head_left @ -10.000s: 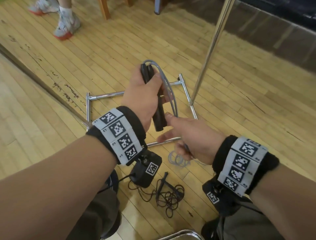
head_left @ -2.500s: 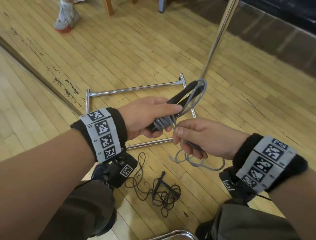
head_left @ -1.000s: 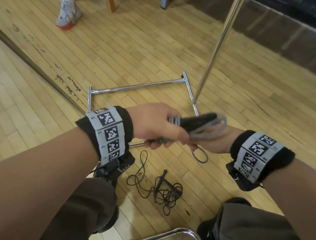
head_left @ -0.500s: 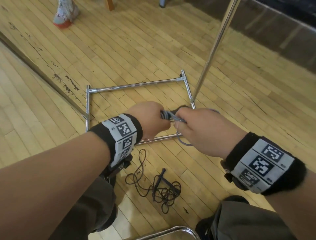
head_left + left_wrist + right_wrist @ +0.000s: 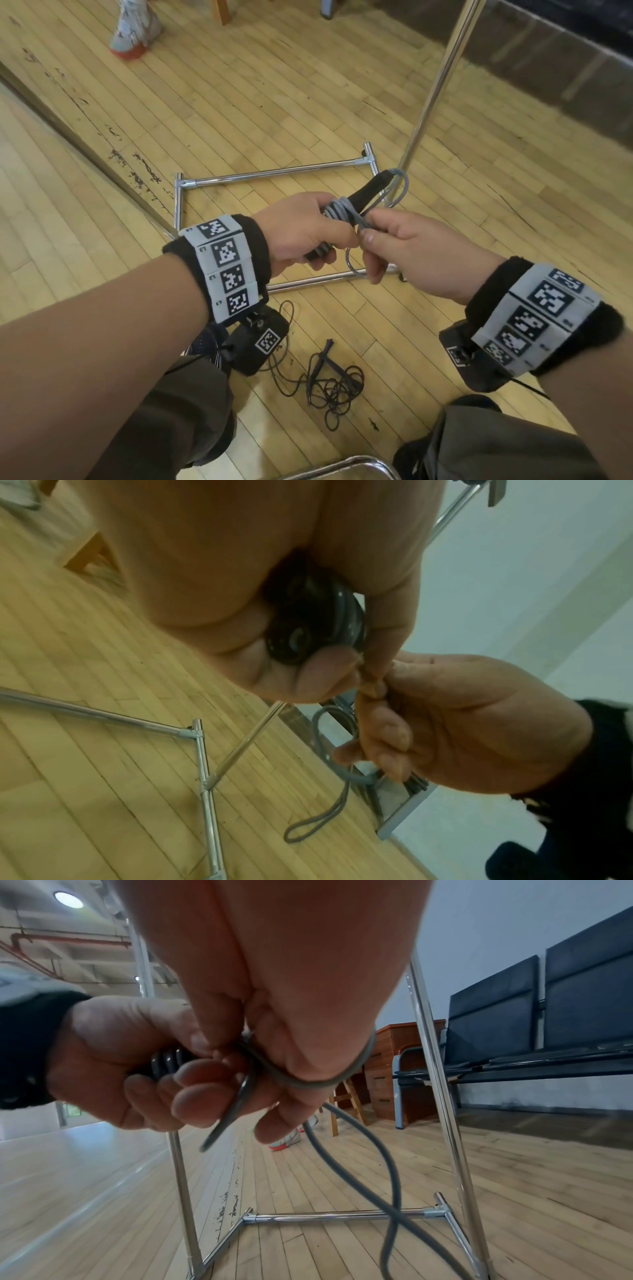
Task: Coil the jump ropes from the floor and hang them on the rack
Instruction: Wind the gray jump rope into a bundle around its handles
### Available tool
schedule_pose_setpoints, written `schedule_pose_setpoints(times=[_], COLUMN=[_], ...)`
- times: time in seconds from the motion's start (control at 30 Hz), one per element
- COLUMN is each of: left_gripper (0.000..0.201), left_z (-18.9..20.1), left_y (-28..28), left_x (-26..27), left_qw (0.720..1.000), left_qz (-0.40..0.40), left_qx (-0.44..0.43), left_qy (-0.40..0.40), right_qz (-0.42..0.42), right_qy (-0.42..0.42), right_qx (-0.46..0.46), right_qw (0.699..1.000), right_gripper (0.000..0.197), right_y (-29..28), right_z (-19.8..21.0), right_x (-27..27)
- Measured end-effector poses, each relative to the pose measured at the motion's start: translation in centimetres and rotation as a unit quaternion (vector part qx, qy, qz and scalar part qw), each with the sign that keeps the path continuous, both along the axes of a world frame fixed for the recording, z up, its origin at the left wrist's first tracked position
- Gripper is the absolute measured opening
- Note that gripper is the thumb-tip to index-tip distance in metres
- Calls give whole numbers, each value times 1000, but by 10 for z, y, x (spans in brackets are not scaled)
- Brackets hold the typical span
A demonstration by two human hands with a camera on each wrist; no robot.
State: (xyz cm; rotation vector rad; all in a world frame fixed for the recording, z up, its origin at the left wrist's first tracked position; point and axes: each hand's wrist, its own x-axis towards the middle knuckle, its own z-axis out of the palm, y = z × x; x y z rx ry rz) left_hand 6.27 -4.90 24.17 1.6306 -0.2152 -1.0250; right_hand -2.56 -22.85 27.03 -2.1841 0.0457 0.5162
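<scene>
My left hand (image 5: 308, 233) grips the two black handles (image 5: 370, 192) of a grey jump rope (image 5: 342, 209), whose cord is wound several times round them. Just to its right, my right hand (image 5: 394, 246) pinches the loose grey cord; a small loop (image 5: 318, 829) hangs below the fingers. In the right wrist view the cord (image 5: 390, 1191) runs round my fingers and trails down. A second, thin black jump rope (image 5: 329, 380) lies tangled on the floor between my knees. The chrome rack (image 5: 274, 173) stands right beyond my hands; its upright pole (image 5: 435, 89) rises at the right.
Wooden gym floor all around. Another person's shoe (image 5: 133, 31) is at the far upper left, beside wooden furniture legs (image 5: 221, 12). Dark bench seats (image 5: 548, 1010) line the wall at the right. A chrome bar (image 5: 342, 469) curves at the bottom edge.
Over the last seconds the grey cord has been wound round the handles, leaving a shorter loose end. My right hand has come back from over the handles to their right side.
</scene>
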Motion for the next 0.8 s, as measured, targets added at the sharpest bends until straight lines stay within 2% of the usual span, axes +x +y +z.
schedule_pose_setpoints(times=[0.13,0.3,0.43,0.57,0.63,0.7,0.8], left_gripper=[17,35,21,22,22,20,20], left_z=[5,12,8,7,9,13,21], left_y=[4,5,3,4,4,5,6], left_x=[1,1,0,4,4,2,-3], left_qw=[999,997,988,987,990,991,978], left_qz=[-5,28,91,114,83,10,-189], left_qx=[-32,-59,-105,-112,-118,-132,-81], left_qy=[8,27,64,30,-8,-16,-39], right_qz=[-18,-26,-9,-11,-9,0,64], right_qy=[10,26,31,28,26,16,47], right_qx=[39,22,29,38,14,-28,-80], right_qw=[999,999,999,999,1000,999,994], right_gripper=[28,29,24,24,24,25,22], right_y=[-10,-17,-10,-10,-13,-17,-21], right_z=[5,5,3,1,-6,-15,-27], right_x=[0,-1,-1,1,2,3,2])
